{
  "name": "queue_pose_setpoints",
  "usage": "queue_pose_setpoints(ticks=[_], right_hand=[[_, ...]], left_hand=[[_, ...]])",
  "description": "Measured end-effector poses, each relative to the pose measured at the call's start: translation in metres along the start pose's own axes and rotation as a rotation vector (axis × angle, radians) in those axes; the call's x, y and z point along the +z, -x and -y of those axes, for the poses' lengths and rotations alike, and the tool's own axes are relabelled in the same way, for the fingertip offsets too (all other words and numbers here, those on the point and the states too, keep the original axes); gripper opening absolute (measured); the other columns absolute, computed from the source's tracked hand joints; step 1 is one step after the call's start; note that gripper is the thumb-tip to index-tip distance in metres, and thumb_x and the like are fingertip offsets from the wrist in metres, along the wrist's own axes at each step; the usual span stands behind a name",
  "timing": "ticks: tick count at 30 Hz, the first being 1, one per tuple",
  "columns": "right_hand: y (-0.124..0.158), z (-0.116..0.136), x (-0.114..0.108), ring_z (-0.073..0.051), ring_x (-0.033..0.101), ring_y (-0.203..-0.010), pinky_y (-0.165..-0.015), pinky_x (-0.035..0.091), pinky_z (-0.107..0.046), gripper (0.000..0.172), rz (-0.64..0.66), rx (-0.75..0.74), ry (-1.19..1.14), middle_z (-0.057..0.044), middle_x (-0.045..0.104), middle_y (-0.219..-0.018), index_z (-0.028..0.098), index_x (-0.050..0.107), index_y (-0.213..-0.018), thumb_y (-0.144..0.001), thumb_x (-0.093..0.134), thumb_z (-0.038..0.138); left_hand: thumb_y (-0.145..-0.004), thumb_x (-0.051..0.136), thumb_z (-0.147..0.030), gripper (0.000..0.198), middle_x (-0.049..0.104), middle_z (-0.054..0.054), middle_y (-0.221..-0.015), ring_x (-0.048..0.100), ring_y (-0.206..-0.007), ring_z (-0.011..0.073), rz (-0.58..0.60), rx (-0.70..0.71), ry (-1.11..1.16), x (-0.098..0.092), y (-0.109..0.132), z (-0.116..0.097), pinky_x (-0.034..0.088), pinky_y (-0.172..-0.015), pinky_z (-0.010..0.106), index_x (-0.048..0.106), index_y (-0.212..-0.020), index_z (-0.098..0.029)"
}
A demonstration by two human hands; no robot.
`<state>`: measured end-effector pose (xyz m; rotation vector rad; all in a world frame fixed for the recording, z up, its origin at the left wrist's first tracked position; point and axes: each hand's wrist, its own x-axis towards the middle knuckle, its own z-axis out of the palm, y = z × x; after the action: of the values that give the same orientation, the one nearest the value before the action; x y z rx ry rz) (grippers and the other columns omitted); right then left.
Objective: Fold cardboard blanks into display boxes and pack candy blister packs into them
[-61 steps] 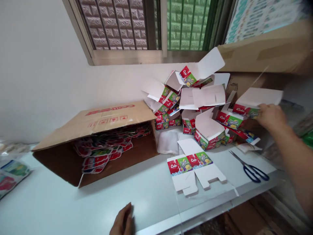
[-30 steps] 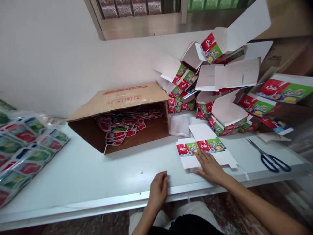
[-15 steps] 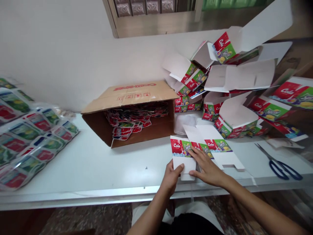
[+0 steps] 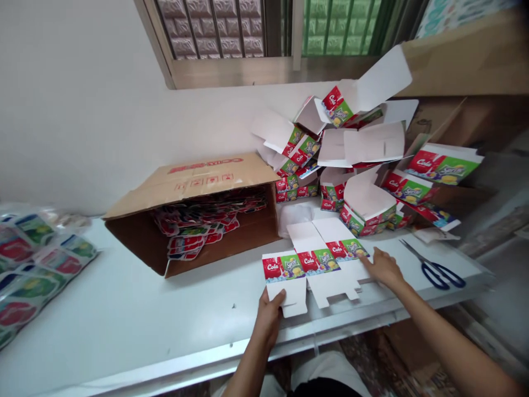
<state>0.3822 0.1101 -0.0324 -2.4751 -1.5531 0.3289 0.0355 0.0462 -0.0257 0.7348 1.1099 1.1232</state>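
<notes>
A cardboard box blank (image 4: pixel 333 289) lies spread out near the table's front edge. It is white, with a band of red Cola and green Sprite print across its panels. My left hand (image 4: pixel 270 314) grips its left end, thumb on top of a white flap and the other fingers underneath. At the right end, my right hand (image 4: pixel 382 267) has its fingertips closed on the blank's edge. Beyond the blank sits a clear plastic bag (image 4: pixel 295 218), partly covered by its raised white flaps.
A brown carton (image 4: pixel 194 173) on its side holds many printed pouches (image 4: pixel 185 242). Clear-wrapped pouches (image 4: pixel 37 270) lie at the left. Several half-folded printed boxes (image 4: pixel 367 207) are heaped at the back right. Blue-handled scissors (image 4: pixel 438 273) lie right of my right hand.
My right hand has moved right, from the blank's middle to its right end. The printed panels now lie more spread out in a row. The camera view has shifted right and up.
</notes>
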Motion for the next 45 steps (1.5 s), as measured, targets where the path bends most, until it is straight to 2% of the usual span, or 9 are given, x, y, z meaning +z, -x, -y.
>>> queue_pose_setpoints(ticks=[5,8,14,21,28,32,40,42,45], right_hand=[[-0.018,-0.014,0.014,-0.039,0.052,-0.119,-0.093,0.043,-0.047,0.086,0.105,0.074,-0.066,-0.027,0.057,-0.125,0.002,0.048,-0.132,-0.08,0.038,0.071],[-0.024,-0.013,0.016,-0.04,0.048,-0.122,-0.094,0.042,-0.047,0.094,0.112,0.109,-0.112,-0.03,0.052,-0.129,0.0,0.044,-0.135,-0.077,0.04,0.074],[-0.035,-0.015,0.009,-0.042,0.055,-0.114,-0.089,0.045,-0.047,0.092,0.198,0.186,-0.268,-0.031,0.057,-0.121,0.002,0.057,-0.119,-0.062,0.06,0.074],[-0.029,-0.013,-0.005,-0.028,0.069,-0.083,-0.068,0.054,-0.032,0.067,0.428,0.291,-0.691,-0.019,0.072,-0.093,0.007,0.063,-0.102,-0.067,0.068,0.064],[-0.019,-0.011,-0.025,-0.022,0.068,-0.058,-0.056,0.057,-0.031,0.042,0.62,0.357,-0.938,-0.016,0.073,-0.075,0.009,0.063,-0.082,-0.065,0.077,0.044],[-0.005,-0.007,-0.031,-0.022,0.066,-0.052,-0.052,0.055,-0.03,0.04,0.677,0.33,-0.993,-0.015,0.072,-0.068,0.007,0.064,-0.076,-0.062,0.08,0.041],[0.048,0.026,-0.04,-0.024,0.07,-0.08,-0.071,0.056,-0.032,0.051,0.504,0.038,-1.131,-0.012,0.073,-0.098,0.014,0.058,-0.107,-0.069,0.074,0.046],[0.064,0.037,-0.052,-0.025,0.07,-0.084,-0.071,0.056,-0.032,0.054,0.384,-0.059,-1.06,-0.012,0.072,-0.104,0.015,0.054,-0.112,-0.073,0.071,0.049],[0.091,0.056,-0.076,-0.025,0.07,-0.083,-0.068,0.055,-0.032,0.054,0.193,-0.161,-0.803,-0.011,0.072,-0.1,0.018,0.051,-0.113,-0.076,0.065,0.054]], left_hand=[[-0.054,0.081,-0.034,0.074,0.064,0.016,-0.115,0.058,-0.11,0.0326,0.022,0.047,-0.462,0.034,-0.023,0.001,0.044,-0.092,0.039,0.052,-0.12,-0.015],[-0.06,0.078,-0.03,0.079,0.057,0.018,-0.126,0.053,-0.118,0.0312,0.023,0.134,-0.83,0.054,-0.034,0.0,0.04,-0.097,0.036,0.044,-0.129,-0.014],[-0.066,0.073,-0.031,0.078,0.053,0.021,-0.126,0.055,-0.115,0.0334,-0.03,0.061,-0.982,0.081,-0.061,0.003,0.042,-0.092,0.037,0.037,-0.132,-0.012],[-0.054,0.08,-0.046,0.067,0.063,0.021,-0.115,0.061,-0.106,0.036,-0.025,-0.139,-1.011,0.074,-0.096,-0.008,0.047,-0.08,0.035,0.052,-0.105,-0.014],[-0.053,0.082,-0.045,0.068,0.067,0.016,-0.108,0.066,-0.093,0.0305,-0.031,-0.194,-0.898,0.064,-0.104,-0.003,0.049,-0.067,0.031,0.049,-0.105,-0.017],[-0.059,0.077,-0.055,0.072,0.068,0.017,-0.107,0.067,-0.09,0.0285,-0.06,-0.188,-0.806,0.051,-0.103,-0.007,0.049,-0.066,0.031,0.047,-0.112,-0.015],[-0.065,0.074,-0.047,0.043,0.073,0.011,-0.086,0.068,-0.079,0.0264,-0.014,-0.126,-0.709,0.016,-0.079,-0.011,0.049,-0.064,0.029,0.064,-0.091,-0.015],[-0.065,0.074,-0.045,0.047,0.072,0.012,-0.088,0.067,-0.085,0.0284,-0.045,-0.069,-0.717,0.013,-0.069,-0.013,0.05,-0.071,0.032,0.064,-0.098,-0.014],[-0.068,0.072,-0.043,0.063,0.064,0.015,-0.117,0.059,-0.111,0.031,-0.109,0.059,-0.728,0.019,-0.043,-0.022,0.044,-0.094,0.037,0.055,-0.122,-0.015]])
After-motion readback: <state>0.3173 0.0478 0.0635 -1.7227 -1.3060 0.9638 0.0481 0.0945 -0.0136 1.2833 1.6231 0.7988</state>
